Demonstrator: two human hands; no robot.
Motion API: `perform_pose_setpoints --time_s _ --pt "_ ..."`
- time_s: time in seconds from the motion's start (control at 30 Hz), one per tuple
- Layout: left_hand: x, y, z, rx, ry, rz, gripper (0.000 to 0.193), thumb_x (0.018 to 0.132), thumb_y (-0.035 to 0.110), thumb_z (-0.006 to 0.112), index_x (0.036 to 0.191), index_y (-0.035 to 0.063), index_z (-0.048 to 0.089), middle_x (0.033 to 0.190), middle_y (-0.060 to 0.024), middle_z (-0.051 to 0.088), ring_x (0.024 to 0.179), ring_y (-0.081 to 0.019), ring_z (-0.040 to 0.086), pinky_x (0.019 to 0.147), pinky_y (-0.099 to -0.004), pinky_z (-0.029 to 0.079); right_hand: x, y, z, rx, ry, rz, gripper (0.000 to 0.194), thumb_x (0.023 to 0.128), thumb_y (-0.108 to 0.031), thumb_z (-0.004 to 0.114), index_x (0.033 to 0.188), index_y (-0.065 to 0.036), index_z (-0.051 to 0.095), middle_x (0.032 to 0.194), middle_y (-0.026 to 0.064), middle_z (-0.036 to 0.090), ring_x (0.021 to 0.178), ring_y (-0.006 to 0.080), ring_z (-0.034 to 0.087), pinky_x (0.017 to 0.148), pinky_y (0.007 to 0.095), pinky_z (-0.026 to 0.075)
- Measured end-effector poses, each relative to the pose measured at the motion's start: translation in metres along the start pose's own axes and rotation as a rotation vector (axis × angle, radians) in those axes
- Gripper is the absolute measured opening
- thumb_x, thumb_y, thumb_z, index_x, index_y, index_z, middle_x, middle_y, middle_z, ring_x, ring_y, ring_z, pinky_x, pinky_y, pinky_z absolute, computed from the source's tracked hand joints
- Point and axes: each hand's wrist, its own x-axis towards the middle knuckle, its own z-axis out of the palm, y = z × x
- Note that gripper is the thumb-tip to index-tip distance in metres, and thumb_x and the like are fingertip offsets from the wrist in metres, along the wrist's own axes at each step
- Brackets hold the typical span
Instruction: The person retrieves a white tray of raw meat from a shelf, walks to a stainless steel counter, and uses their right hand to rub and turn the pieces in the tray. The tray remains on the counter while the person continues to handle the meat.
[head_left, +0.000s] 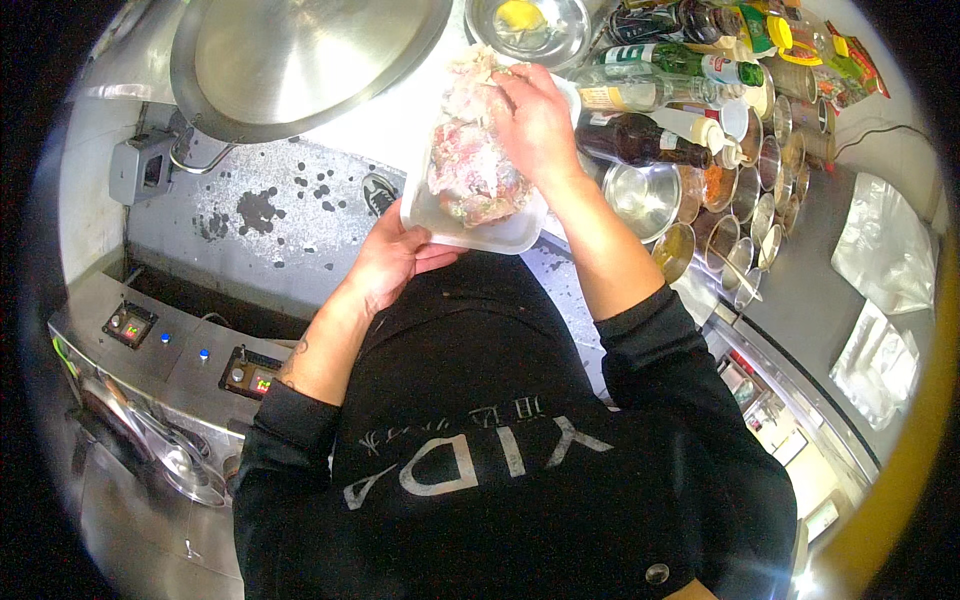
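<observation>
A white plastic tray (517, 238) is held up in front of my body, with pale pink raw meat (472, 161) heaped along it. My left hand (401, 255) grips the tray's near left corner, thumb over the rim and fingers beneath. On the right side of the meat rests my right hand (536, 124), its fingertips pressed against the pile. Whether those fingers grip the meat or only touch it, I cannot tell. Just beyond the tray, a metal bowl (566, 45) holds a yellow egg yolk (521, 15).
A large metal pan (300, 60) fills the upper left. Bottles (645, 139) crowd the right, beside an empty-looking steel bowl (641, 199) and several seasoning containers (720, 184). Plastic bags (885, 240) lie on the right counter. Lower left is a control panel (187, 345).
</observation>
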Motion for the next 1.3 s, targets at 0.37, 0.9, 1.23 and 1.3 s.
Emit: perform_pose_setpoints --time_s 0.37,0.9,1.23,1.3 --pt "0.0 -0.005 -0.003 -0.008 0.023 0.021 0.05 0.104 -0.003 0.038 0.152 0.0051 0.03 0.134 -0.0237 0.06 0.11 -0.037 0.071 0.096 -0.0462 0.061 -0.018 0.004 -0.027 0.027 -0.007 0.016 0.033 0.085 -0.004 0.074 0.118 -0.007 0.072 0.116 0.0174 0.067 0.106 0.0336 0.068 0.092 0.0375 0.055" --pt "0.008 -0.009 -0.006 0.0 -0.034 0.035 0.052 0.102 -0.003 0.037 0.153 0.0055 0.029 0.131 -0.0228 0.062 0.111 -0.0364 0.071 0.096 -0.0457 0.061 -0.062 -0.022 -0.009 -0.286 -0.457 0.27 0.046 0.08 -0.023 0.078 0.109 0.008 0.059 0.104 0.0263 0.066 0.102 0.0466 0.063 0.091 0.0504 0.053" --pt "-0.003 -0.008 0.001 -0.015 0.046 0.023 0.052 0.101 -0.005 0.037 0.151 0.0042 0.032 0.131 -0.023 0.062 0.11 -0.0358 0.071 0.094 -0.0449 0.061 -0.055 -0.008 -0.011 -0.168 -0.247 0.205 0.041 0.079 -0.024 0.079 0.105 0.003 0.065 0.101 0.025 0.067 0.098 0.0461 0.066 0.087 0.0486 0.055" --pt "-0.003 -0.008 0.001 -0.005 0.047 0.03 0.051 0.1 -0.005 0.038 0.15 0.0029 0.033 0.131 -0.0238 0.062 0.11 -0.0367 0.071 0.095 -0.0456 0.061 -0.053 -0.005 -0.008 -0.22 -0.346 0.154 0.039 0.079 -0.023 0.078 0.104 0.004 0.065 0.101 0.0248 0.066 0.096 0.0463 0.067 0.086 0.0492 0.055"
